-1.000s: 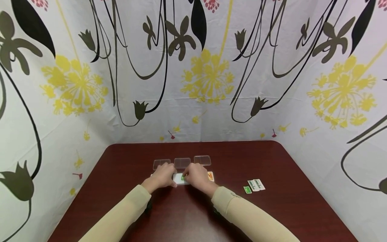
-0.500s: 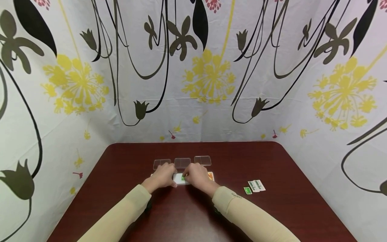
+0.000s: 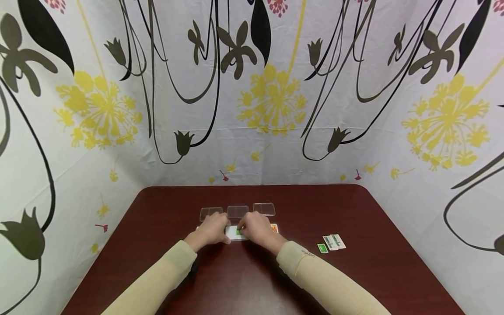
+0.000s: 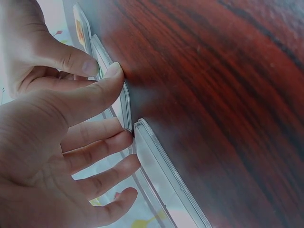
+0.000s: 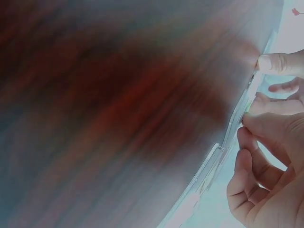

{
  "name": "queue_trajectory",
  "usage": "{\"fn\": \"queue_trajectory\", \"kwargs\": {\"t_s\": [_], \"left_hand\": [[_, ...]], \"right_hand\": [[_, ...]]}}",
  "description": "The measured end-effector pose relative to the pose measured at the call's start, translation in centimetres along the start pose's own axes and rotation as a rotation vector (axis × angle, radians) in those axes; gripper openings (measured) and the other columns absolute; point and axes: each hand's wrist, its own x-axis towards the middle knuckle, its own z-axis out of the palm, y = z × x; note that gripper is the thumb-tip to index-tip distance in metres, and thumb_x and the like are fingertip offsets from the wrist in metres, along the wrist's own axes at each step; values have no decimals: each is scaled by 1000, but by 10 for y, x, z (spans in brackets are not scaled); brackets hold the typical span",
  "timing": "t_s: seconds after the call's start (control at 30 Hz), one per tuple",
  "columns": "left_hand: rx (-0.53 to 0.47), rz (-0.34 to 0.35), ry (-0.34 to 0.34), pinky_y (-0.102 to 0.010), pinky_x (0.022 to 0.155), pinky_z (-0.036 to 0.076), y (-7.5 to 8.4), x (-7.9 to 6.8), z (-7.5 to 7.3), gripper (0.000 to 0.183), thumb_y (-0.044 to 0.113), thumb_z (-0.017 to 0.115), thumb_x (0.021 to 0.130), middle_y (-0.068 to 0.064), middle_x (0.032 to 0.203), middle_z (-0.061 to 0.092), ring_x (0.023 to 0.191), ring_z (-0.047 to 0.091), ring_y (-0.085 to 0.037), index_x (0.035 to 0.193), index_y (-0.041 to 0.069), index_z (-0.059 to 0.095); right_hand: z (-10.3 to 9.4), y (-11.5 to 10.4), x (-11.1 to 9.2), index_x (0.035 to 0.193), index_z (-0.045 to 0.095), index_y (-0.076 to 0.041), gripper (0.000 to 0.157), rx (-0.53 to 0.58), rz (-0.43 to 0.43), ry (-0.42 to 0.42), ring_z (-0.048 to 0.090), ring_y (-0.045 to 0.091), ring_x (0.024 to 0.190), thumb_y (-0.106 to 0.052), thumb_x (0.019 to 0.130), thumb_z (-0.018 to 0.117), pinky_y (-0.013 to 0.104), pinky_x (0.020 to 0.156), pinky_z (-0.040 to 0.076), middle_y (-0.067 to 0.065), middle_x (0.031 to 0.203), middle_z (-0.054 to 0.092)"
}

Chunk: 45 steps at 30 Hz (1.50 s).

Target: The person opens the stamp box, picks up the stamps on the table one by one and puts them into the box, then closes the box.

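Observation:
My left hand (image 3: pixel 210 228) holds the middle one of a row of thin, flat, clear-edged plastic cases, its white face (image 3: pixel 233 235) up on the table. In the left wrist view, the thumb is on the near edge of the case (image 4: pixel 125 107) and the fingers spread at its side. My right hand (image 3: pixel 257 228) pinches a small green card (image 3: pixel 238 232) against that white face. From the right wrist view, the right thumb and index finger (image 5: pixel 251 121) meet close over the case. Most of the green card is hidden by these fingers.
Three clear plastic covers (image 3: pixel 238 212) lie in a row behind the hands. An orange-printed card (image 3: pixel 274 228) shows right of the right hand. Farther right on the dark red table (image 3: pixel 244 284) lie another green card (image 3: pixel 323 248) and overlapping white cards (image 3: pixel 334 242). Patterned cloth (image 3: pixel 236 170) surrounds the table.

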Motion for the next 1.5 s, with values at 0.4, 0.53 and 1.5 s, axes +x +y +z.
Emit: {"fn": "queue_trajectory", "kwargs": {"t_s": [0.4,0.53,1.5], "left_hand": [[-13,7,-9,-53,78,48,3,-2,3,37,37,93,72,2,90,57,82,53,-22,95,13,76],[-32,9,-6,-56,82,47,4,-3,2,40,35,93,72,0,91,57,85,55,-24,99,10,76],[1,-8,8,-58,83,46,4,-4,-6,31,35,92,74,1,91,58,86,54,-24,85,14,72]], "right_hand": [[-27,-4,-2,101,82,-22,24,52,1,24,61,9,67,-9,82,74,26,51,43,-9,93,74],[-46,-2,-12,107,81,-20,24,110,33,20,55,8,57,-12,85,76,26,45,41,-5,96,73],[-113,120,-145,110,79,-13,23,355,494,41,70,23,90,-10,88,77,40,71,55,6,100,74]]}}
